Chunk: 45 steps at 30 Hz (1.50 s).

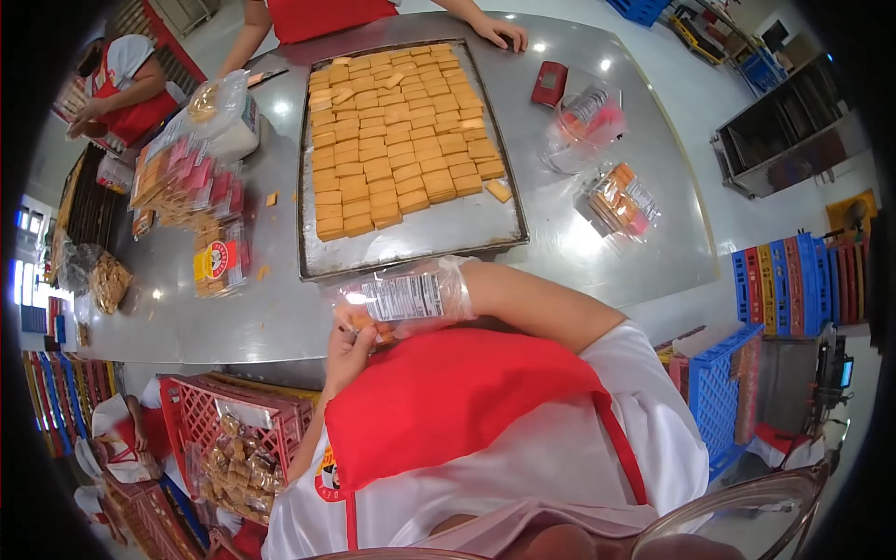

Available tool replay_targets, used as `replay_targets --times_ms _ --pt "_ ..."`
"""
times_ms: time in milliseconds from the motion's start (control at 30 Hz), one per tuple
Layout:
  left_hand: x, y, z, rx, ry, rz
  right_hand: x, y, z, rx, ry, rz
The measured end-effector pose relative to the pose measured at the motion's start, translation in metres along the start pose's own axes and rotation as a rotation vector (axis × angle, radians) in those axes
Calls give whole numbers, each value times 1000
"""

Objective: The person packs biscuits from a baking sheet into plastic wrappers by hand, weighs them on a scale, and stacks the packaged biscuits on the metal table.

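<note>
A clear plastic bag (401,297) with a white printed label is in front of my chest. The thumb and fingers of my left hand (349,355) pinch its left end. My right hand (452,287) is inside the bag up to the wrist, with its fingers hidden behind the label. Orange-brown biscuits (357,323) show through the plastic near my left hand. Just beyond the bag lies a metal baking tray (429,250) holding rows of stacked rectangular biscuits (397,140). One loose biscuit (498,190) sits on the tray's bare part.
Filled biscuit packs (219,261) and a plastic tub (233,121) stand at left on the steel table (597,271). To the right are another pack (620,203), empty bags (586,126) and a red device (550,84). Opposite, a co-worker's hand (501,34) rests on the table.
</note>
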<state>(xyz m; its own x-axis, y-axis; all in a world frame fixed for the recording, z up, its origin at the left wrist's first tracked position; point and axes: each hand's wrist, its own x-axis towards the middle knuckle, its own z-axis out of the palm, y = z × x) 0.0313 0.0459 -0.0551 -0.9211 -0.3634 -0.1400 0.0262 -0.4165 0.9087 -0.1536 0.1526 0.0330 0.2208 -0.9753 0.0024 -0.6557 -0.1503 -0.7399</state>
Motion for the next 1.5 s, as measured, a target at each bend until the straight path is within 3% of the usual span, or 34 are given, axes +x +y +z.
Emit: replay_targets --times_ms 167,233,300,367,433,500,600,800,900,1000,1067,1167,1267,1367,1467,1500 --pt "7 11 2 51 -56 -34 -2 -5 4 -23 -41 270" --pt "7 9 2 70 -32 7 -10 7 17 417 151 143" --pt "9 5 -4 91 13 99 -23 15 16 370 264 34" --pt "12 0 -26 113 80 243 -37 12 -18 -164 289 -60" --pt "15 14 -41 -85 82 301 -56 38 -34 -340 639 23" --pt "16 19 -64 -261 101 351 -75 70 -51 -700 736 161" --pt "21 13 -108 -437 160 395 -80 91 -51 -729 659 532" --pt "23 9 -141 -476 222 384 -88 59 -34 -614 600 481" --pt "24 17 -129 -483 285 356 -79 63 -50 -724 383 599" --pt "28 15 -135 -486 258 321 -62 79 -60 -690 682 611" --pt "27 19 -128 -474 324 321 -63 81 -59 -697 638 611" --pt "37 9 -158 -673 -433 439 -69 87 -52 -684 587 540" --pt "25 21 -131 -541 357 332 -71 88 -49 -519 528 512" --pt "28 30 -113 -509 444 317 -70 85 -57 -394 463 569" --pt "24 14 -144 -525 388 288 -71 66 -66 -303 475 580" --pt "22 16 -146 -581 156 295 -75 59 -68 -277 504 589"
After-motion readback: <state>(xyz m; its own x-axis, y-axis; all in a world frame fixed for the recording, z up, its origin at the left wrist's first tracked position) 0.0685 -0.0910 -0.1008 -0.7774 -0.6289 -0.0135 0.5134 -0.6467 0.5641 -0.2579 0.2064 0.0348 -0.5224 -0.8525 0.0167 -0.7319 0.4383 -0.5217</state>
